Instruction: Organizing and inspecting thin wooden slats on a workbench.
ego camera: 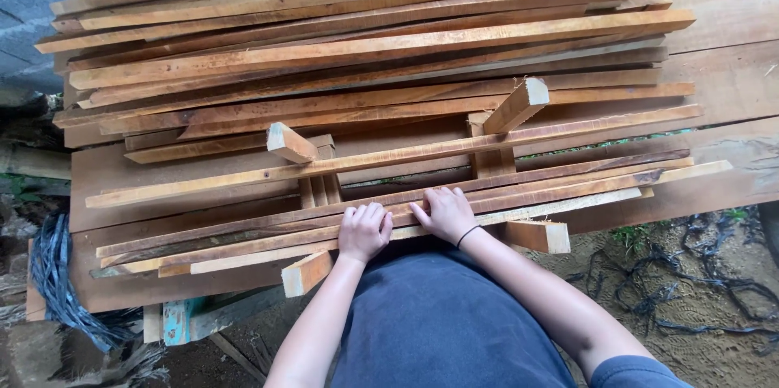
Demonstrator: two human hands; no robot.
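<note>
My left hand [364, 230] and my right hand [445, 213] lie palm down, side by side, on long thin wooden slats [243, 235] at the near edge of a stack. The fingers curl over the slats' top; I cannot tell whether they grip. A dark band circles my right wrist. The near slats rest on two short crosswise wooden blocks, the left block [305, 272] and the right block [537, 235], whose cut ends stick out toward me.
A large pile of long reddish wooden slats [365, 39] fills the far side on wide boards [722, 79]. Two more cross blocks [290, 143] stick up mid-stack. Dirt ground with dark strapping [698, 291] lies right; a blue bundle [57, 274] left.
</note>
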